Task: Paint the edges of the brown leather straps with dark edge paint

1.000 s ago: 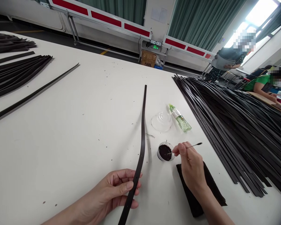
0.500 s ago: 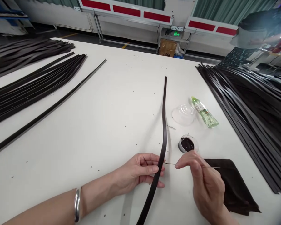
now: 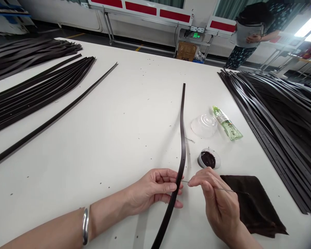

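My left hand (image 3: 157,190) pinches a long dark leather strap (image 3: 181,152) between thumb and fingers, its upper part curving away over the table. My right hand (image 3: 220,204) is closed on a thin metal needle-like rod (image 3: 224,189). The rod's tip meets the strap's right edge beside my left fingers; whether it enters a hole I cannot tell. Just beyond my right hand stands a small clear cup of dark liquid (image 3: 207,159). A folded dark brown cloth (image 3: 256,204) lies under and right of that hand.
A clear plastic lid (image 3: 204,125) and a green tube (image 3: 227,122) lie behind the cup. Dark straps (image 3: 264,114) are heaped at the right; more straps (image 3: 41,86) lie at the left, with a single strap (image 3: 64,112) apart. Beyond the table stands a person (image 3: 251,34).
My right hand has moved left with the rod, bringing its tip from just short of the strap up to its edge. The left hand stays put. The person in the background has shifted left.
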`<state>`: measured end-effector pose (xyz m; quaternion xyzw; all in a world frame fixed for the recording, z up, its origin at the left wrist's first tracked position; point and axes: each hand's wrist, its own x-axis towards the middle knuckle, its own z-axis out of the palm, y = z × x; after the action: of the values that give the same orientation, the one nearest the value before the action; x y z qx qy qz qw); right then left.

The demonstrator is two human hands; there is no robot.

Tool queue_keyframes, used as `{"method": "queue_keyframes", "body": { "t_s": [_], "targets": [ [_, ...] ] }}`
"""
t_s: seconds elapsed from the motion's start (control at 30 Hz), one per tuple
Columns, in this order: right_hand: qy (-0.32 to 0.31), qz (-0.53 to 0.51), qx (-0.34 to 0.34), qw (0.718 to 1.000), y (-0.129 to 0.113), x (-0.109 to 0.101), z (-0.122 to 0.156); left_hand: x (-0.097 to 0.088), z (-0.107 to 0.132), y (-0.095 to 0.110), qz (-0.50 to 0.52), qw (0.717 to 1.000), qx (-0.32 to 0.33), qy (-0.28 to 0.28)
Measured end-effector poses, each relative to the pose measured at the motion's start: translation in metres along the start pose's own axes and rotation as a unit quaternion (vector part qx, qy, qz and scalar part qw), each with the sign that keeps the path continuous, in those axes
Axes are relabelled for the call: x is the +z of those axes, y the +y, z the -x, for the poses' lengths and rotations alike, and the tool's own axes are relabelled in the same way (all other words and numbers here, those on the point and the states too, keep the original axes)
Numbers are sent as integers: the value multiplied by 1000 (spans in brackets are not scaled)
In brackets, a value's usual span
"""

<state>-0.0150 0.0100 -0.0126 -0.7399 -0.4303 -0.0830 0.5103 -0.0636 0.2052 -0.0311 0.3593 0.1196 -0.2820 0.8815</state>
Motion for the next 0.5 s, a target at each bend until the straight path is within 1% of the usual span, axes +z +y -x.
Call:
{"method": "queue_keyframes", "body": {
  "t_s": [0.23,0.5],
  "targets": [
    [-7,-2,-4,1000,0,1,-2,2,0,0,-6,1000,1,-4],
    [-6,-17,-26,1000,-1,3,-4,-1,-1,0,-16,1000,7,-21]
  ]
}}
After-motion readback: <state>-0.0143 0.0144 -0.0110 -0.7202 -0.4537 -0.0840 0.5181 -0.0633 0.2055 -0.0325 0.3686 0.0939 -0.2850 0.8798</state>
